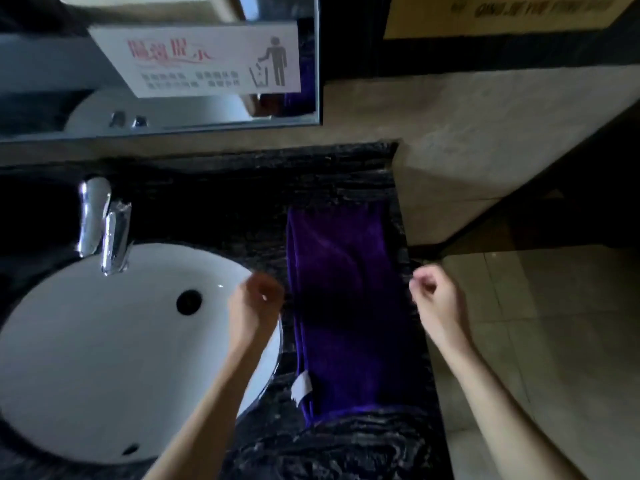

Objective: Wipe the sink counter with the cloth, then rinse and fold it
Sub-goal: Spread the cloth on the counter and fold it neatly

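Note:
A purple cloth [346,306] lies folded in a long strip on the black marble counter [225,202], to the right of the white sink basin [104,341]. A white tag [302,386] sticks out at its near left edge. My left hand [258,299] hovers at the cloth's left edge, over the basin's rim, fingers loosely curled and holding nothing. My right hand [434,294] hangs just past the cloth's right edge, over the counter's edge, fingers curled, nothing in it.
A chrome faucet [104,223] stands behind the basin, with no water running. A mirror [156,64] with a white notice sign [207,60] hangs above. A beige wall [485,133] closes off the counter's right end, and tiled floor [536,341] lies below on the right.

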The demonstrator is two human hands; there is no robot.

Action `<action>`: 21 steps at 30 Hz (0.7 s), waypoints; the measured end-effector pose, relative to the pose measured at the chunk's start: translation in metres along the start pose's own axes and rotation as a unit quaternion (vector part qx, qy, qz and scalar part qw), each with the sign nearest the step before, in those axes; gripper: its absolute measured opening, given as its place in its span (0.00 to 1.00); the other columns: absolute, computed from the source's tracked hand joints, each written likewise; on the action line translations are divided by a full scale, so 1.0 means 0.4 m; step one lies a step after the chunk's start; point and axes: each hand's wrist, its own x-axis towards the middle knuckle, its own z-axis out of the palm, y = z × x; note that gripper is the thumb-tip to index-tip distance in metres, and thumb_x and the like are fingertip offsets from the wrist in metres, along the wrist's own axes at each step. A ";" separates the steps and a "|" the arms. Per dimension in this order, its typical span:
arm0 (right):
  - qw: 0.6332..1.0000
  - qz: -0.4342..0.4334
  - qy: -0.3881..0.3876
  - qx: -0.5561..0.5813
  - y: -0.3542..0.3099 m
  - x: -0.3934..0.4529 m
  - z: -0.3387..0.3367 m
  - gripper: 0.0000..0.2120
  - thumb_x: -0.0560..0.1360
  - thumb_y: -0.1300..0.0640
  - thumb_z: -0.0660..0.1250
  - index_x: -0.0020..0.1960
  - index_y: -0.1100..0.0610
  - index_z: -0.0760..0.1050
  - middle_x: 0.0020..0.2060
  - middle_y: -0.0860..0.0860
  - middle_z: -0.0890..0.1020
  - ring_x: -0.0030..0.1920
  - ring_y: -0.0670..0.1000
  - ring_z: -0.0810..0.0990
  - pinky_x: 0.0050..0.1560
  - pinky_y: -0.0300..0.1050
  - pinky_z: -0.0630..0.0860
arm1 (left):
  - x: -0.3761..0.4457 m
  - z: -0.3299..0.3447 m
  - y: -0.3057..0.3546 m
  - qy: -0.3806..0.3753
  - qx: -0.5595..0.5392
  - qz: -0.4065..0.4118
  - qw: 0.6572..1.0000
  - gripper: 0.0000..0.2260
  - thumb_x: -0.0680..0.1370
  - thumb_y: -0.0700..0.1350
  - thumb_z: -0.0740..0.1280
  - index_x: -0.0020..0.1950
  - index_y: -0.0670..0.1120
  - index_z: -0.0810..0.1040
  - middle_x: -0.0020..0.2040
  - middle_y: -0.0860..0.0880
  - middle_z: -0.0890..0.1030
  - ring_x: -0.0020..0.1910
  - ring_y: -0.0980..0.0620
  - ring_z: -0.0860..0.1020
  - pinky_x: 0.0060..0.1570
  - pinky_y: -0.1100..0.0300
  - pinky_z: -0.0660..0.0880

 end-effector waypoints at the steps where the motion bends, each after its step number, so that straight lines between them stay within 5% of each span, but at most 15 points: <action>1: 1.000 0.013 -0.014 0.003 0.031 -0.062 -0.008 0.04 0.77 0.70 0.68 0.49 0.64 0.78 0.41 0.56 0.80 0.42 0.55 0.79 0.41 0.31 0.71 | -0.066 0.009 -0.033 -0.035 0.004 -0.009 0.999 0.11 0.71 0.32 0.71 0.35 0.48 0.79 0.32 0.52 0.80 0.32 0.52 0.77 0.33 0.59 0.70; 4: 0.998 0.047 -0.027 -0.034 0.098 -0.225 -0.038 0.05 0.77 0.68 0.69 0.44 0.60 0.77 0.35 0.54 0.81 0.35 0.52 0.78 0.37 0.27 0.69 | -0.231 0.025 -0.106 -0.090 0.043 -0.043 0.994 0.08 0.73 0.38 0.73 0.35 0.46 0.79 0.31 0.53 0.80 0.31 0.53 0.77 0.32 0.60 0.71; 9: 0.994 0.059 -0.034 -0.087 0.130 -0.332 -0.050 0.10 0.78 0.57 0.70 0.39 0.57 0.75 0.28 0.49 0.77 0.30 0.45 0.75 0.31 0.34 0.69 | -0.325 0.031 -0.114 -0.054 0.077 -0.053 0.994 0.23 0.75 0.61 0.71 0.28 0.47 0.73 0.31 0.50 0.75 0.28 0.54 0.73 0.25 0.60 0.61; 12: 0.992 0.070 -0.043 -0.093 0.129 -0.341 -0.040 0.12 0.77 0.55 0.72 0.38 0.56 0.75 0.29 0.49 0.78 0.31 0.46 0.76 0.32 0.41 0.68 | -0.363 0.052 -0.097 -0.033 0.110 -0.072 0.991 0.22 0.77 0.64 0.67 0.31 0.50 0.76 0.39 0.53 0.74 0.31 0.57 0.74 0.28 0.61 0.62; 16: 0.987 0.099 -0.051 -0.111 0.122 -0.334 -0.033 0.09 0.77 0.56 0.72 0.40 0.58 0.77 0.33 0.53 0.83 0.36 0.53 0.80 0.37 0.48 0.72 | -0.375 0.062 -0.100 -0.018 0.106 -0.066 0.992 0.19 0.80 0.62 0.64 0.37 0.51 0.79 0.44 0.54 0.73 0.35 0.52 0.75 0.32 0.58 0.65; 21: 0.983 0.139 -0.053 -0.109 0.110 -0.334 -0.042 0.08 0.78 0.58 0.69 0.45 0.63 0.77 0.38 0.56 0.80 0.41 0.57 0.76 0.38 0.46 0.61 | -0.373 0.050 -0.123 -0.013 0.075 -0.075 0.994 0.10 0.78 0.45 0.68 0.37 0.45 0.77 0.42 0.44 0.77 0.31 0.52 0.73 0.28 0.60 0.62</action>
